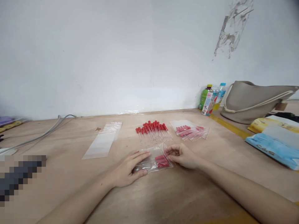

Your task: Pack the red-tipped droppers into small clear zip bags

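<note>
Table (149, 199) wood-toned, faintly stained and unevenly lit. Its far edge meets a pale wall (116, 56); a strip of clear film (128, 111) glints along the join. High on the wall to the right, a patch of peeled paint (233, 28).

Clear bag (153, 149) lies flat at mid-width, well in from the far edge, with red bulbs (161, 161) showing through near its mouth. Left hand (129, 168) rests palm down across the bag's other end, its grip wide, thumb apart from the fingers. Right hand (183, 155) has its grip narrow, fingertips holding the bag's mouth.

Between clear bag and far edge: a loose pile of red-topped droppers (153, 127), stems toward the near edge. Just right of these, filled bags (189, 130), overlapping. Toward the left edge, flat bags (102, 141), slanted.

Far right corner: bottles (206, 99) near the wall, a grey-brown handbag (252, 102) beside them. Yellow strip (229, 127) runs from near the bottles toward the right edge; blue packet (271, 147) and yellow packet (258, 124) lie there.

Left side: grey cable (48, 132) curves from the far edge; nearer, a dark object (20, 177), too pixelated to identify.
</note>
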Demonstrator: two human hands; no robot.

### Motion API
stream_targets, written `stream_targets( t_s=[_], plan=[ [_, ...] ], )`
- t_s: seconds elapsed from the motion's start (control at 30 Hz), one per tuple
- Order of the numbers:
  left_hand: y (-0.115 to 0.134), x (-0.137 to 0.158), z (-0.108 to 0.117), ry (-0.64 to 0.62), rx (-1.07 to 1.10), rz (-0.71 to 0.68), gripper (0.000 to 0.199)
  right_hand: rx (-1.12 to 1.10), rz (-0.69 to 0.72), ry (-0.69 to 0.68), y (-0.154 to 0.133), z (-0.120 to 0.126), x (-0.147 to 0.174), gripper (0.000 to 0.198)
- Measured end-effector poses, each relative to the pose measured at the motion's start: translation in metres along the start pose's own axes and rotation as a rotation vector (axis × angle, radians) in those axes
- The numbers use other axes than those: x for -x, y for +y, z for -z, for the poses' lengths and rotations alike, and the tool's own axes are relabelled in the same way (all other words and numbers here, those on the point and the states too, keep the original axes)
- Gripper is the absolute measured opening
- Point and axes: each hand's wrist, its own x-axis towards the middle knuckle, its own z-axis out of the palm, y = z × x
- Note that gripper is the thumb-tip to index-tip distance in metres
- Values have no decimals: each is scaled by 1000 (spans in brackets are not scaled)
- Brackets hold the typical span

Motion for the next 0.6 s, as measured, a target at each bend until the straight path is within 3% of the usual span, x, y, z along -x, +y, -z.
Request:
stream_targets(
  t_s=[0.13, 0.27, 0.33, 0.43, 0.6],
  plan=[
    [-1, -1, 0, -7, -3, -1, 51, 100, -20, 93, 3, 9, -3, 32],
    [-4, -1, -1, -54, -27, -15, 47, 508, 110, 402, 5, 26, -19, 19],
    [-4, -2, 0, -79, -39, -9, 46, 738, 123, 489, 0, 32, -33, 17],
    [-3, -1, 1, -92, -39, 8, 46, 982, 17, 506, -13, 34, -60, 22],
    [1, -1, 2, -54, 2, 3, 43, 996, -207, 530, -23, 32, -102, 35]
  ],
)
